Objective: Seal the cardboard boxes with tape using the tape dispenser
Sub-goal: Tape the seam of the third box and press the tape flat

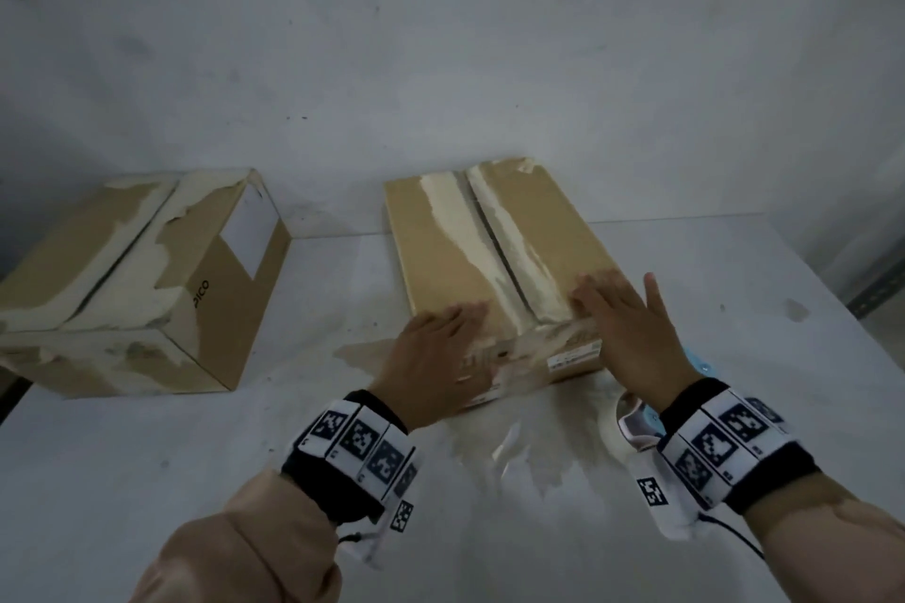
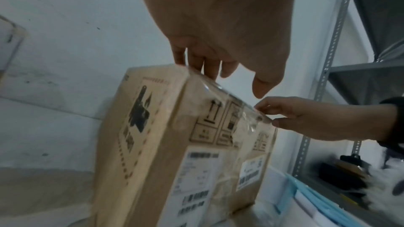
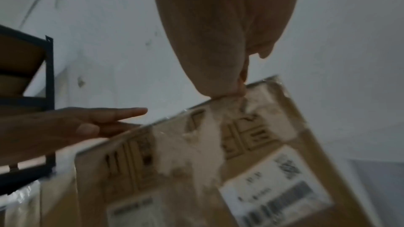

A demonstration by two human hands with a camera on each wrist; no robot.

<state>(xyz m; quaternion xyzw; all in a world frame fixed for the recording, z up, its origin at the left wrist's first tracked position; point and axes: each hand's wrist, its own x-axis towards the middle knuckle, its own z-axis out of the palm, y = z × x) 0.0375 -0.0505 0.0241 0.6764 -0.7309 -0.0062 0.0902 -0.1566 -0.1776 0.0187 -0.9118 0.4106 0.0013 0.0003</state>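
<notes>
Both your hands are on the near edge of the centre box (image 1: 494, 260), at about 12 o'clock from you on the white table (image 1: 171, 480). Your left hand (image 1: 436, 353) lies flat, fingers nearly straight, over the top flap with the thumb down the front face; it grips nothing. Your right hand (image 1: 622, 323) also presses flat on the other flap, fingers spread, though the left wrist view shows its fingertips (image 2: 265, 108) lightly curled at a loose bit of clear tape (image 2: 220, 91) on the top front edge. Looks like you're smoothing tape or closing the flaps: press from the seam outward, keep both flaps level and butted, rub the tape end down over the corner so it doesn't lift. Tape dispenser (image 1: 636, 426) sits at 4 o'clock, partly hidden beneath your right wrist; reach for it next. Second box (image 1: 127, 279) at 10 o'clock has its centre seam gapping, untaped. Contents of both boxes hidden.
</notes>
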